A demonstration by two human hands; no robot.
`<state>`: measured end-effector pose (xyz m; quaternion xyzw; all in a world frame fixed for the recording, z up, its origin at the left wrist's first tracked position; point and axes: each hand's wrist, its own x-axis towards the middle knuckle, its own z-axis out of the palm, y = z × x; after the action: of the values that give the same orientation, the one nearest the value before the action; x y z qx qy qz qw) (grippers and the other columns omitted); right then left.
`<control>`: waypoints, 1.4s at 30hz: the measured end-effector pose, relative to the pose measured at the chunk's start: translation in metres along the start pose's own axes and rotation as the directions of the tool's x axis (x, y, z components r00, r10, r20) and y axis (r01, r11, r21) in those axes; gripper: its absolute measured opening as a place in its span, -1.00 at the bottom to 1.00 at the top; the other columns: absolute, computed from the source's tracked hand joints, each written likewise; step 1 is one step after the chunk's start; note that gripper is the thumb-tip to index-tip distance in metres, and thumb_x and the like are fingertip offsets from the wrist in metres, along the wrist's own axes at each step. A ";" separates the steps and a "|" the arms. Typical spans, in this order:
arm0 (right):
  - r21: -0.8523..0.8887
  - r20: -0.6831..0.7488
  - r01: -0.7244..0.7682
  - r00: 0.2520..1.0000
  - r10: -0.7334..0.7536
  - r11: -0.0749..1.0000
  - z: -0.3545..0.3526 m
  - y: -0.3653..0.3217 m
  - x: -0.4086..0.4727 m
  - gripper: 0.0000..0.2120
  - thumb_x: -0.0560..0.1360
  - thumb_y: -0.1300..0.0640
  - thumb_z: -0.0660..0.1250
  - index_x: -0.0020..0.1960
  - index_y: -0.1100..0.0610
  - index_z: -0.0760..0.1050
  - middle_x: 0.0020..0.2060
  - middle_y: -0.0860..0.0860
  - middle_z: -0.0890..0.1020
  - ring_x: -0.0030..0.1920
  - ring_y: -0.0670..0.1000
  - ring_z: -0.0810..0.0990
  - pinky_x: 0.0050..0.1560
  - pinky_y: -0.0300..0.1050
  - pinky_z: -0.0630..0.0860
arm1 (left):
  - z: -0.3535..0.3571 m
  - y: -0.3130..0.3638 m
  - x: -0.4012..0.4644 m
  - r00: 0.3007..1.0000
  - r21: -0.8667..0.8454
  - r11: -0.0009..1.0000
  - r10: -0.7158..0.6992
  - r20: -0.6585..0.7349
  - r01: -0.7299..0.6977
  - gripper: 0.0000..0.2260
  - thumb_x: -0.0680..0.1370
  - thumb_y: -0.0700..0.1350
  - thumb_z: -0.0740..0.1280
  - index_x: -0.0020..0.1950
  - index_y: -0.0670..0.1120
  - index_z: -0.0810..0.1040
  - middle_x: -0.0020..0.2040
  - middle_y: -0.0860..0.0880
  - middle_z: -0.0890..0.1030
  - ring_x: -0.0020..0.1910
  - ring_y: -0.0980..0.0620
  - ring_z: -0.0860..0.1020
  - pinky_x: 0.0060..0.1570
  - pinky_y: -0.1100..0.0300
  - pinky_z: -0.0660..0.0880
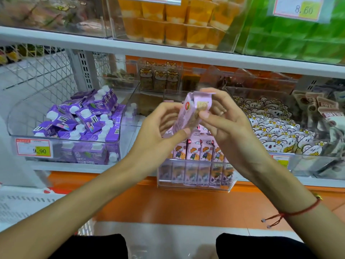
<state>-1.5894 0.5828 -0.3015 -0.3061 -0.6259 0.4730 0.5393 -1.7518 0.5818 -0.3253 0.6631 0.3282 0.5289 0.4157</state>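
Together, the left hand (158,128) and right hand (222,120) curl their fingers (204,114) around a pink snack packet (188,113), pinching it.

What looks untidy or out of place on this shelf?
The purple cartons lie jumbled at all angles in their clear bin, while the pink packets beside them stand in neat rows. The left hand and right hand hold one loose packet.

Head-high, forward-down, near the shelf (168,51)

pink packet (188,114) print blurred, unreadable | pink cartons (194,152) partly hidden behind right hand (223,119) | price tag (298,10) at 1 o'clock cut by top edge
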 end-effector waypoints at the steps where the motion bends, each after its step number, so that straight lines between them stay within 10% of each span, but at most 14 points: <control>1: -0.021 0.013 0.019 1.000 -0.018 1.000 0.001 0.000 0.000 -0.66 0.42 0.23 0.35 0.17 0.04 0.49 0.00 -0.08 0.62 0.14 -0.06 0.55 0.18 -0.16 0.47 | -0.002 0.000 0.000 1.000 0.005 1.000 0.014 -0.009 -0.014 -0.65 0.46 -0.32 0.41 0.10 0.06 0.47 0.04 0.12 0.60 0.09 0.19 0.58 0.14 0.36 0.44; 11: -0.244 0.013 0.016 1.000 -0.014 0.970 0.005 0.012 -0.002 -0.37 0.38 0.23 0.47 0.37 -0.10 0.35 0.23 0.00 0.51 0.24 -0.07 0.48 0.20 -0.05 0.50 | -0.001 0.000 0.002 0.979 -0.232 0.967 -0.139 -0.151 0.102 -0.57 0.42 -0.14 0.44 0.25 -0.13 0.42 0.10 0.01 0.64 0.01 0.14 0.66 -0.03 0.27 0.58; 16: -0.266 -0.043 0.063 0.996 -0.077 0.962 0.014 0.017 -0.006 -0.73 0.47 0.27 0.40 0.13 0.07 0.52 0.07 -0.03 0.62 0.10 -0.13 0.57 0.01 -0.20 0.57 | -0.004 -0.001 0.005 0.962 -0.269 0.957 -0.170 -0.212 0.110 -0.44 0.35 -0.09 0.47 0.30 -0.14 0.38 0.14 0.02 0.63 0.02 0.16 0.65 -0.06 0.27 0.59; 21: -0.148 -0.194 -0.091 0.979 0.062 0.985 0.009 0.021 0.000 -0.90 0.54 0.17 0.32 0.02 0.05 0.58 -0.06 -0.07 0.65 -0.10 -0.18 0.58 -0.07 -0.35 0.48 | -0.017 -0.004 0.010 0.964 -0.253 0.963 -0.153 -0.219 0.096 -0.41 0.44 -0.12 0.40 0.43 0.04 0.29 0.33 0.16 0.45 0.17 0.25 0.55 0.12 0.26 0.53; 28: 0.115 -0.211 -0.150 0.962 0.172 0.982 0.001 0.019 0.005 -0.81 0.48 0.16 0.36 0.09 0.08 0.57 -0.07 -0.02 0.65 -0.11 -0.11 0.61 -0.15 -0.32 0.51 | -0.018 -0.002 0.005 0.969 -0.035 0.998 -0.049 -0.242 0.042 -0.68 0.47 -0.15 0.43 0.21 -0.01 0.53 0.10 0.01 0.63 0.04 0.17 0.62 0.06 0.25 0.56; 32: -0.209 -0.190 -0.130 0.978 0.090 0.969 0.003 0.030 0.020 -0.72 0.50 0.05 0.37 0.20 0.04 0.53 0.05 -0.08 0.64 0.00 -0.19 0.60 -0.09 -0.39 0.50 | -0.021 0.002 0.009 0.909 -0.042 0.999 -0.009 -0.417 -0.009 -0.70 0.41 -0.08 0.46 0.13 -0.04 0.56 0.01 -0.02 0.66 0.02 0.13 0.64 0.05 0.27 0.55; 37: -0.771 -0.028 -0.013 1.000 -0.013 0.637 -0.008 0.052 0.069 -0.73 0.56 0.18 0.29 0.25 0.09 0.47 0.13 0.02 0.56 0.11 -0.02 0.49 0.15 -0.16 0.46 | -0.039 -0.004 0.017 0.785 -0.016 0.996 0.056 -0.617 -0.083 -0.72 0.46 -0.24 0.45 0.13 -0.07 0.52 0.03 0.00 0.62 -0.02 0.25 0.60 -0.04 0.42 0.49; 42: -0.969 0.074 0.046 0.992 0.107 0.244 -0.005 0.078 0.107 -0.75 0.59 0.16 0.15 0.15 0.07 0.57 0.25 0.15 0.51 0.28 0.17 0.37 0.22 0.02 0.35 | -0.044 -0.015 0.020 0.799 0.064 0.996 0.094 -0.594 -0.069 -0.72 0.47 -0.25 0.44 0.14 -0.04 0.53 0.05 -0.02 0.61 -0.03 0.19 0.58 -0.07 0.45 0.46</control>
<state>-1.6189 0.7086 -0.3322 -0.5547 -0.8104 0.0167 0.1879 -1.7906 0.6150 -0.3263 0.4847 0.4237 0.7214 0.2552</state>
